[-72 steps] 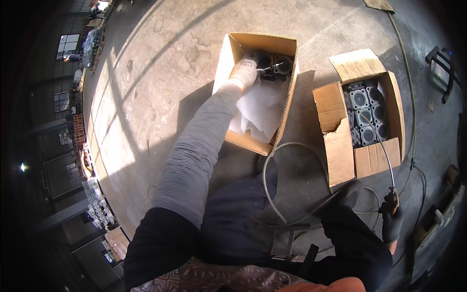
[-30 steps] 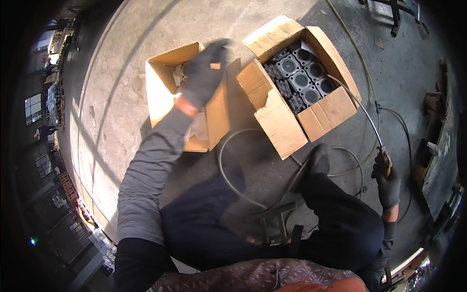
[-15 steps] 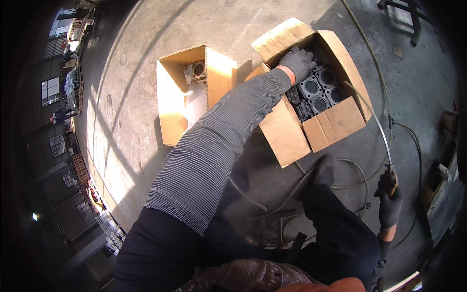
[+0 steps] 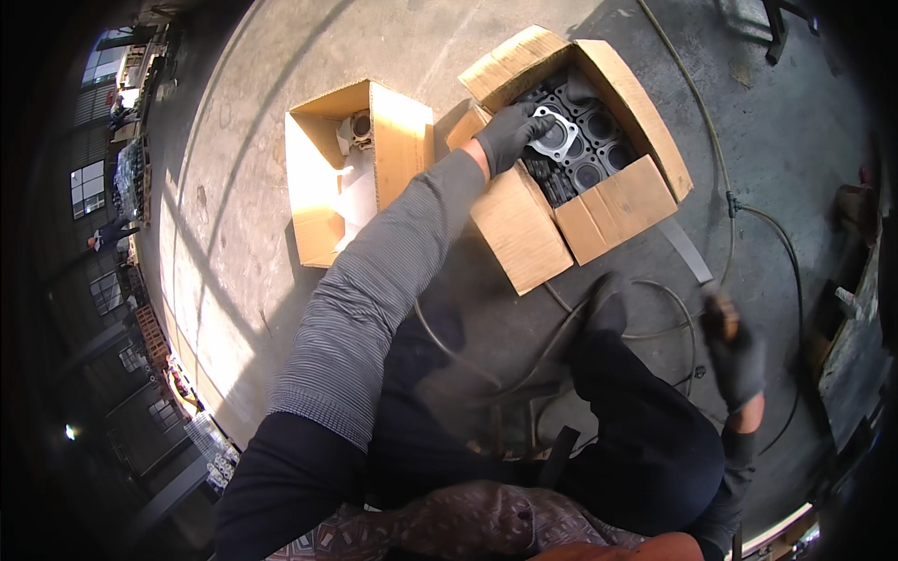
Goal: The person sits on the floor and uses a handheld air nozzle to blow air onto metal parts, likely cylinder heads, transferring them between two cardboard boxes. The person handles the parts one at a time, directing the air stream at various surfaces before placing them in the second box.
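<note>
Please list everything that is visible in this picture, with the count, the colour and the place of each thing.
Right box: 1, brown cardboard, open, top centre-right on the floor.
Dark parts: several, black with round holes, inside the right box.
Gasket: 1, pale grey ring, at the left hand, over the dark parts.
Left box: 1, brown cardboard, open, left of the other box.
Metal part: 1, grey, in the left box.
Hose: 1, dark, across the floor on the right.
Left hand: dark glove, on the gasket.
Right hand: dark glove, holds a tool with an orange tip, lower right.
</note>
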A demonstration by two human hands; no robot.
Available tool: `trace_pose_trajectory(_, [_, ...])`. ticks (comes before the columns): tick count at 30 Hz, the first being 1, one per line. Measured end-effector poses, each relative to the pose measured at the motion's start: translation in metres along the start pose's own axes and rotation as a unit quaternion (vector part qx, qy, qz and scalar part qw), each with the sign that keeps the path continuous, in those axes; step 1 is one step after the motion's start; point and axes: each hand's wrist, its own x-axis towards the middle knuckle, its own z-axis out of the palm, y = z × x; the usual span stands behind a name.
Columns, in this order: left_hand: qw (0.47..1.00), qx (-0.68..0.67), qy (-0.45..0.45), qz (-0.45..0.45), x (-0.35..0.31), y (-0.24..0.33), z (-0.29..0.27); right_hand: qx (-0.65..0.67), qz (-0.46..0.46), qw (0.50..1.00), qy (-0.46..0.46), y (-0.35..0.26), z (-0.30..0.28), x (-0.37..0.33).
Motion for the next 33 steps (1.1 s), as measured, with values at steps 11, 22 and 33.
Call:
trace_pose_trajectory(11, [0.875,0.389,0.065,0.28,0.109,-0.07,0.053,0.209,0.081,0.968,0.116,0.027,-0.013,-0.009])
trace_pose_trajectory(22, [0.726,0.643,0.235,-0.065,0.137,-0.045,0.138,0.265,0.013,0.959,0.102,0.093,0.036,0.012])
trace_pose_trajectory(33, [0.816,0.485,0.262,-0.171,0.172,-0.055,0.126,0.259,-0.033,0.964,0.052,0.049,0.016,0.007])
